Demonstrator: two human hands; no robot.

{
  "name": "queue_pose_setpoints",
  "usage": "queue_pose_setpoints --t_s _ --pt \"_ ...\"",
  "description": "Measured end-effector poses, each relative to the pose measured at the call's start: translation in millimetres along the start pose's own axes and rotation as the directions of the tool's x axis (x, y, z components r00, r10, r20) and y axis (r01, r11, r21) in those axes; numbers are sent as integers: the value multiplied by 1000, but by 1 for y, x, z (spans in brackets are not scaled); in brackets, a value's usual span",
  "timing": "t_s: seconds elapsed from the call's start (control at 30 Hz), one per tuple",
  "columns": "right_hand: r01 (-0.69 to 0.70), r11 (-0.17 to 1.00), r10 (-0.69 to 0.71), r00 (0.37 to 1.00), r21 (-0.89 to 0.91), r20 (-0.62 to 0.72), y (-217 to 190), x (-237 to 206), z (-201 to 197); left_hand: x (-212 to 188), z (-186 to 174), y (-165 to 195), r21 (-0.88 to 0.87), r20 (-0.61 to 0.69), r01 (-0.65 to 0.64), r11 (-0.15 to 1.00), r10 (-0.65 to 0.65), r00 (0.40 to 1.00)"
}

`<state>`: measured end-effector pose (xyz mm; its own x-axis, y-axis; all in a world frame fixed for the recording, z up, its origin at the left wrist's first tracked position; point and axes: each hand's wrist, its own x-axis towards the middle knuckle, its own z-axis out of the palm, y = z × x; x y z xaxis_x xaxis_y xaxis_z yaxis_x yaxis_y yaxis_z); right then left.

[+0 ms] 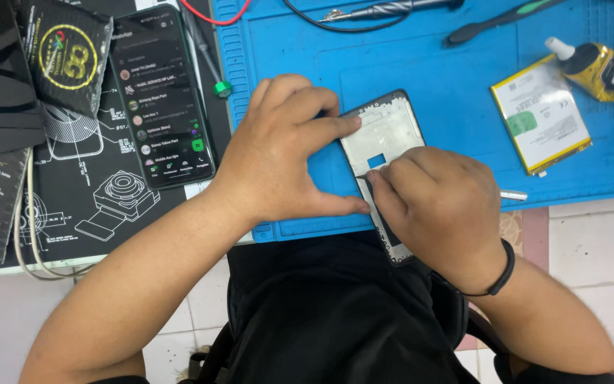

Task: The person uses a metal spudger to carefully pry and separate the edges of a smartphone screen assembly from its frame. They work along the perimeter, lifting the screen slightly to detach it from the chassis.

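A bare phone frame [385, 135], silvery inside with a dark rim, lies on the blue work mat [456, 114] at its near edge. My left hand [282, 153] grips the frame's left side, forefinger on the upper edge and thumb at the lower edge. My right hand [438, 206] rests over the frame's lower half, fingers pinched on a thin dark tool [364, 179] whose tip touches the inside of the frame. A black band circles my right wrist.
A lit smartphone [163, 96] lies on a black printed mat [101, 206] to the left. A flat battery [541, 114], a glue tube [591, 64], a dark-handled tool [499, 21], a cabled probe [385, 10], black packets [65, 53].
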<state>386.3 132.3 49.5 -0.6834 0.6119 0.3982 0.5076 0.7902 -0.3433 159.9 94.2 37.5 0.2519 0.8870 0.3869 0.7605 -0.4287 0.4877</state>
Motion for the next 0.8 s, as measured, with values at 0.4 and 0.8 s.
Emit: queue_pose_setpoints --t_s 0.4,0.8 --pt "-2 1000 2 998 -13 57 -3 -24 -13 0 2 11 37 12 -36 999 36 999" --pt "-19 999 20 998 -32 56 -10 -37 -19 0 19 16 97 -56 66 993 -61 997"
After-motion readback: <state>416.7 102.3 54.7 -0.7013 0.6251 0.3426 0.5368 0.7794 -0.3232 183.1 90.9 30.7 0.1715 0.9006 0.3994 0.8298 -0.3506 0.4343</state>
